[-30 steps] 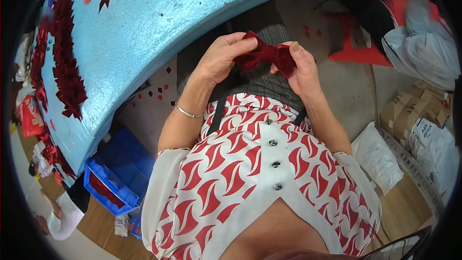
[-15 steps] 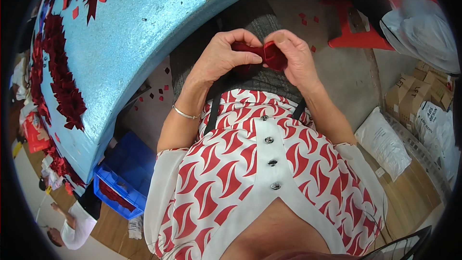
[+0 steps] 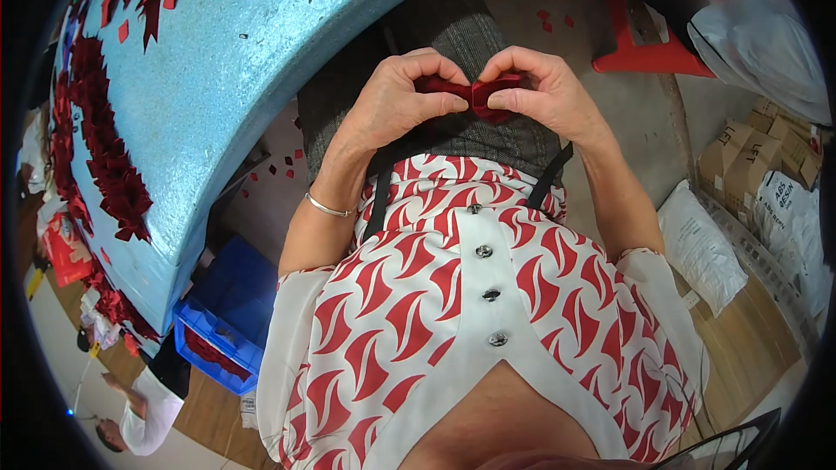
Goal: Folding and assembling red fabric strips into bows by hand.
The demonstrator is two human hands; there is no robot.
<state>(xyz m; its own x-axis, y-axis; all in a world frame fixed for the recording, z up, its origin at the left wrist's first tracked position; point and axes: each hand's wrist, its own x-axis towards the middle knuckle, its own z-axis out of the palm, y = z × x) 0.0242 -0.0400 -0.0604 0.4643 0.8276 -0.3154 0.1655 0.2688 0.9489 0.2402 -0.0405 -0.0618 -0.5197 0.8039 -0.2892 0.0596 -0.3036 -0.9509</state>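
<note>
Hands, fingertips together, pinch red fabric; a blue bin holds dark-red pieces.

On my feed, the left hand and right hand have drawn together: a second ago they held the dark red bow spread between them, and now their fingertips nearly meet at its middle. The right thumb now lies across its front; less red shows.
</note>
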